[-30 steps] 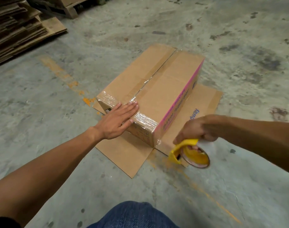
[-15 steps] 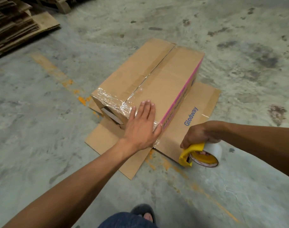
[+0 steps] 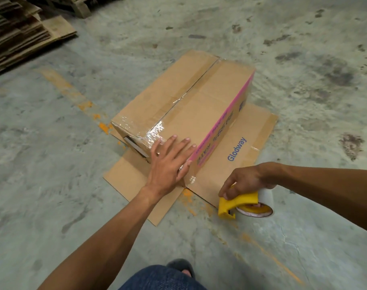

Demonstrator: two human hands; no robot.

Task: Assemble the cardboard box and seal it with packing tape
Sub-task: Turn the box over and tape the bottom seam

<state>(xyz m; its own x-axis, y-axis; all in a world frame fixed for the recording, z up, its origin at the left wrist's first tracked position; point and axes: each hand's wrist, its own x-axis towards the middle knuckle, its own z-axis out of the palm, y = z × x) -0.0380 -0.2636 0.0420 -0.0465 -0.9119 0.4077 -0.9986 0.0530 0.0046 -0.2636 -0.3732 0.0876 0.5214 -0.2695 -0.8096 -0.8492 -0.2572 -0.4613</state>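
Observation:
A brown cardboard box (image 3: 201, 101) with a pink edge stripe lies on the concrete floor, its open flaps spread flat beneath it. Clear packing tape runs along its centre seam and wraps the near end. My left hand (image 3: 168, 162) presses flat on the box's near right corner, fingers straight over the tape. My right hand (image 3: 244, 181) grips a yellow tape dispenser (image 3: 238, 204) with a clear tape roll (image 3: 260, 208), held low at the floor beside the printed "Glodway" flap (image 3: 237, 149).
A stack of flattened cardboard sheets (image 3: 17, 32) lies at the far left, with a wooden pallet (image 3: 82, 7) behind it. Orange paint marks run across the floor. My knee in jeans (image 3: 161, 277) and a shoe are at the bottom edge.
My left hand slid from the near end's middle to the near right corner, smoothing the tape. My right hand with the dispenser stayed low by the flap.

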